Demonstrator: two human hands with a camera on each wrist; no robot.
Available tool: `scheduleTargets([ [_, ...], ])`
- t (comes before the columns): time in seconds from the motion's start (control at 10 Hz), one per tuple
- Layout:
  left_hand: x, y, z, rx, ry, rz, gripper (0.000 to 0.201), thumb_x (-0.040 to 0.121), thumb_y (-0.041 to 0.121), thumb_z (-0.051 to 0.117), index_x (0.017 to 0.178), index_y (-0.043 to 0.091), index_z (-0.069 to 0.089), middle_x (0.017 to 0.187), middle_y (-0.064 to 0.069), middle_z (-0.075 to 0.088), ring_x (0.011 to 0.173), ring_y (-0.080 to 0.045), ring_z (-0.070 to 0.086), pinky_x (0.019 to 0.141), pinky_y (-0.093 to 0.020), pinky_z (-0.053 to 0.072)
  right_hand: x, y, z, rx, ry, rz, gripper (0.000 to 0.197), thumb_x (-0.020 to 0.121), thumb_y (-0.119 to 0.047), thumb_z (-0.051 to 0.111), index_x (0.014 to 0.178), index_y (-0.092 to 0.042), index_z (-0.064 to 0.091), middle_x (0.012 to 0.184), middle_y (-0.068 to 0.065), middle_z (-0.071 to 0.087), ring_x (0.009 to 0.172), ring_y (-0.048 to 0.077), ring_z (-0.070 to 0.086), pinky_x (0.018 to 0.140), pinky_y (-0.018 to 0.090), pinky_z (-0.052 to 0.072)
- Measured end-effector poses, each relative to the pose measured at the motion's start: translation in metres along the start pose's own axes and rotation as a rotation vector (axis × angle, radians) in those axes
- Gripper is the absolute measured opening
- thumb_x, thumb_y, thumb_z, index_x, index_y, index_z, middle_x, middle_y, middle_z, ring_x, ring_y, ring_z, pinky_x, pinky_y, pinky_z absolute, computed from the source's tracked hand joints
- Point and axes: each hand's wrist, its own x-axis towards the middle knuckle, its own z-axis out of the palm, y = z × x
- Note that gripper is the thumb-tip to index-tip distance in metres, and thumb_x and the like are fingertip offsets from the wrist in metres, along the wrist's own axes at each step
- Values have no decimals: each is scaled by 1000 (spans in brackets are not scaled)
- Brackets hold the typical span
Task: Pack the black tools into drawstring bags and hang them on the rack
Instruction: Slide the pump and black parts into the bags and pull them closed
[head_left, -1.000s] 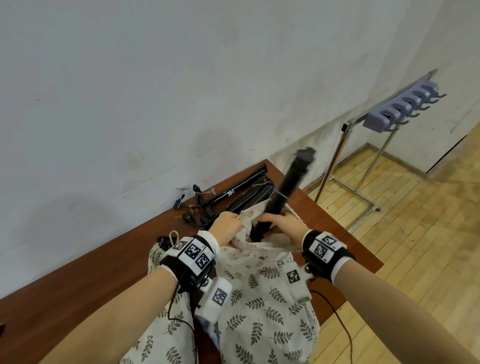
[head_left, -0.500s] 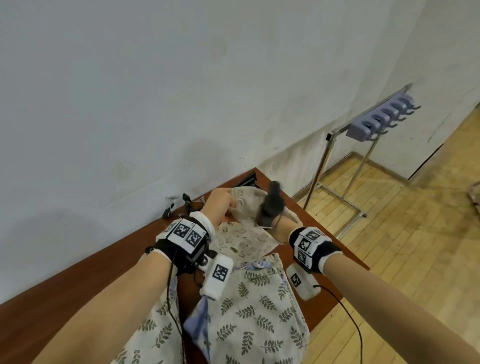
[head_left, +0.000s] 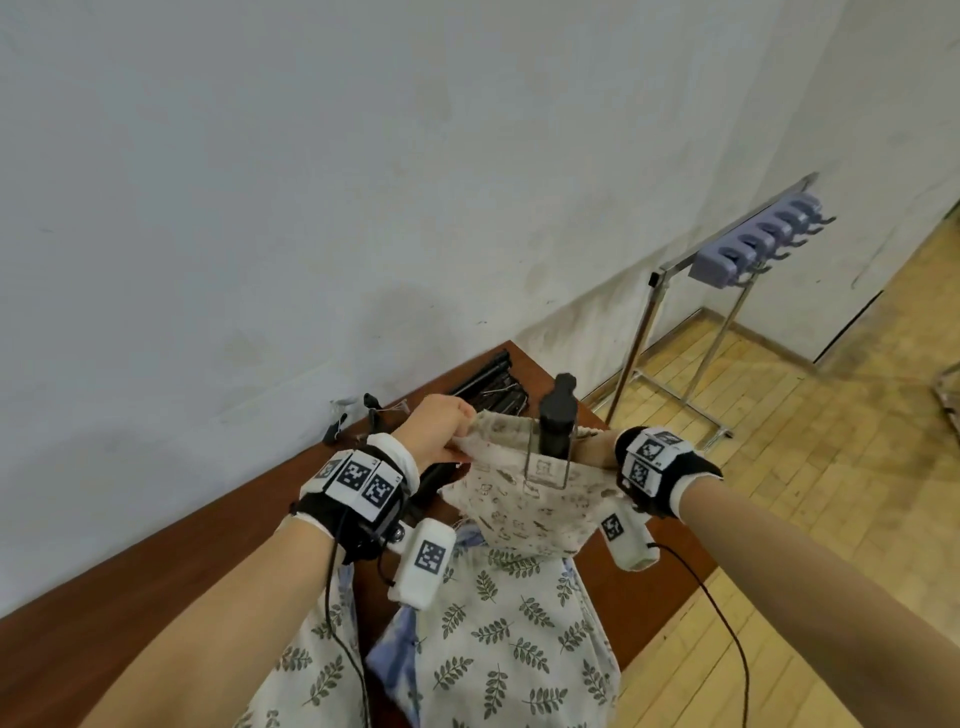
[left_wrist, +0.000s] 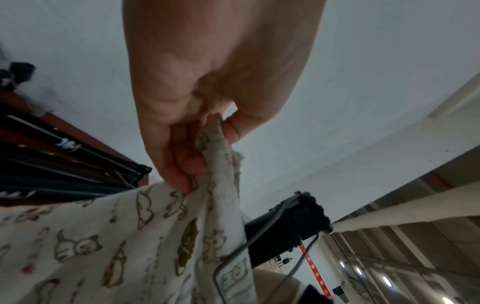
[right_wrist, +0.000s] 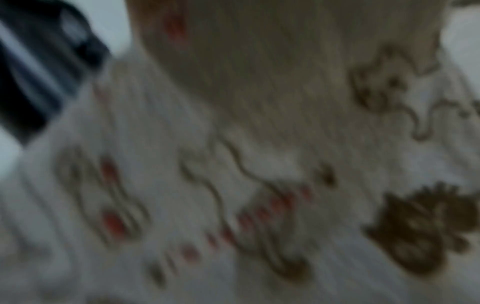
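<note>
Count: 1 cartoon-print drawstring bag held up in the air over the table, 1 black tool standing upright in its mouth w/ the top end poking out above the rim. More black tools lie in a bundle at the far end of the table by the wall; exact no. can't be told. 2 leaf-print bags lie flat on the near part of the table, below the held bag. 1 rack on the floor to the right, w/ a row of lilac hooks, approx 5.

Left hand: fingers curled, thumb and fingertips pinching the bag's left rim; the cloth is bunched between them. The tool sits right of that pinch, not touching the left fingers. A thin grey cord loop hangs down the bag's front, just below the tool.

Right hand: mostly hidden behind the bag's right rim; it's at the rim beside the tool, but how the fingers lie can't be told. Right wrist view is blurred: only cloth and a dark edge of the tool.

Room: table's right edge runs just below the right wrist; bare wood floor between table and rack, rack well apart on the far right.
</note>
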Motion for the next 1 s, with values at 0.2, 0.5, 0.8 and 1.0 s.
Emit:
scheduleTargets([
  [0.2, 4, -30, -5, -295, -90, -158, 47, 76, -25, 16, 88, 4, 52, 104, -20, 48, 98, -34, 52, 78, -44, 51, -11, 13, -12, 393, -595, 57, 97, 67, -1, 75, 149, -3, 22, 104, 21, 54, 88, 29, 60, 78, 34, 55],
  [0.5, -4, -38, 16, -128, -154, -115, 14, 69, -11, 37, 71, 3, 35, 59, -1, 29, 40, -10, 23, 36, -18, 22, -18, -8, 5, 140, -221, -171, 78, 79, -58, 68, 146, -42, 31, 158, -14, 18, 142, 12, 23, 117, 35, 17],
  [0.8, 3, -37, 10, 299, -195, -141, 12, 91, 6, 47, 90, 15, 54, 83, -1, 50, 79, -15, 44, 66, -29, 35, -18, -8, 5, 346, -78, -294, 10, 95, -31, 56, 105, -32, 60, 101, -17, 62, 83, -18, 57, 77, 8, 39],
  [1.0, 13, -39, 0, 251, -175, -214, 14, 87, 16, 40, 74, 16, 37, 60, 3, 33, 43, -11, 26, 44, -22, 19, -20, -3, -1, 410, -76, -245, 22, 92, -42, 57, 114, -36, 60, 117, -10, 65, 104, 1, 60, 89, 20, 41],
])
